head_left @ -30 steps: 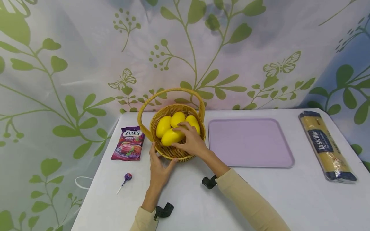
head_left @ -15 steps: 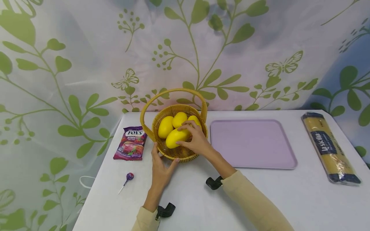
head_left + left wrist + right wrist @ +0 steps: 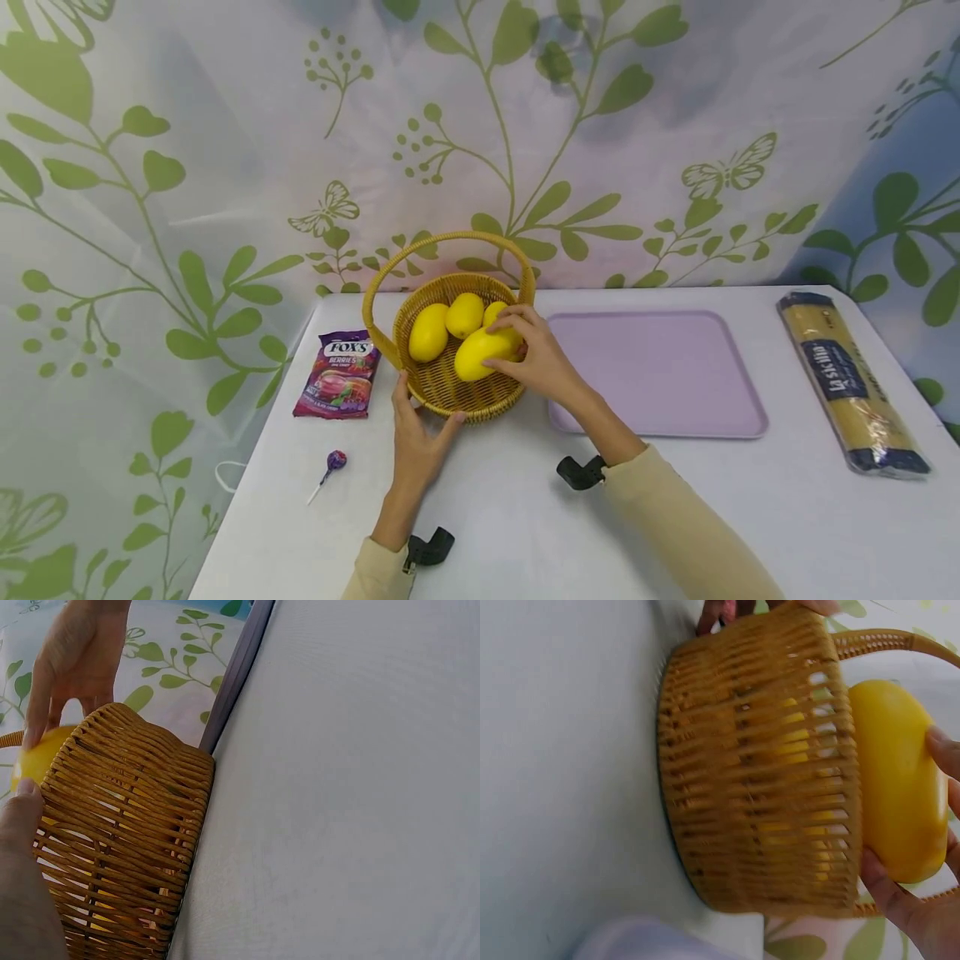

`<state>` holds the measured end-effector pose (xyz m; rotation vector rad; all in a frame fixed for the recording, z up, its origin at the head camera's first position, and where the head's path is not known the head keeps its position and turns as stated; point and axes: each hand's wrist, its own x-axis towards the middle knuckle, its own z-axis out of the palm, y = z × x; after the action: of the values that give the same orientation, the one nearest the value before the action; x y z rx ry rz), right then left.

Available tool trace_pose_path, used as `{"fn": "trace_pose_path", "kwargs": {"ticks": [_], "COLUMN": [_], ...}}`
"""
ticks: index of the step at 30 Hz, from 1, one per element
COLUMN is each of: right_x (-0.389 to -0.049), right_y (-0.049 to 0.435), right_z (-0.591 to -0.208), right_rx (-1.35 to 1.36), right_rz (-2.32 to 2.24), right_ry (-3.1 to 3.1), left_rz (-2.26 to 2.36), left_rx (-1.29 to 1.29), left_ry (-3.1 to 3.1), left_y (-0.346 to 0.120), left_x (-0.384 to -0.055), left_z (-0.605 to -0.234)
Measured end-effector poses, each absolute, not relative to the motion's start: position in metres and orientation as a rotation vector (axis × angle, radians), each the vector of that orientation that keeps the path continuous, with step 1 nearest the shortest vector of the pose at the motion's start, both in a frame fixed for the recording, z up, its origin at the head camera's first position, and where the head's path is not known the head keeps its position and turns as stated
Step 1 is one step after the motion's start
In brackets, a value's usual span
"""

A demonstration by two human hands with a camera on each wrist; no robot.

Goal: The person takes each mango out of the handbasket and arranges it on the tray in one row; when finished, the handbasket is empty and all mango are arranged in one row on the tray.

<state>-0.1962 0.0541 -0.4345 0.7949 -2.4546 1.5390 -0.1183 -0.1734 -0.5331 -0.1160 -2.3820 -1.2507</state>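
One yellow fruit (image 3: 476, 352) — now farther right

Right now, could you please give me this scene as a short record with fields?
Right grip: holds a mango-like yellow fruit at the mouth of the wicker basket
Left grip: holds the basket's near-left side
Inside: three more yellow fruits, one partly hidden
Left of basket: Fox's Berries candy bag, lollipop
Right of basket: lilac tray, La Sicilia pasta pack
Surface: white table

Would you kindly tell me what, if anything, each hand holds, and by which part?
The right hand grips a yellow fruit by its sides, thumb opposite fingers. The left hand rests against the near left side of the basket, thumb at its rim.
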Motion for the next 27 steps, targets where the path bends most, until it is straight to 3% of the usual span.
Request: {"fn": "trace_pose_path", "kwargs": {"ticks": [12,19,27], "right_x": [-0.187,-0.198,-0.218], "right_y": [0.136,0.177,0.191], "right_z": [-0.419,-0.437,-0.455], "right_rx": [0.819,0.877,1.020], "right_rz": [1.500,1.439,1.317], "right_ry": [-2.551,-2.718,-2.855], "left_rz": [-1.263,-1.257,-1.261], "left_rx": [-0.113,-0.108,-0.106], "left_ry": [-2.383,-2.387,-2.385], "left_y": [-0.172,-0.173,-0.173], "left_x": [-0.118,-0.119,-0.118], "left_z": [-0.533,-0.531,-0.532]}}
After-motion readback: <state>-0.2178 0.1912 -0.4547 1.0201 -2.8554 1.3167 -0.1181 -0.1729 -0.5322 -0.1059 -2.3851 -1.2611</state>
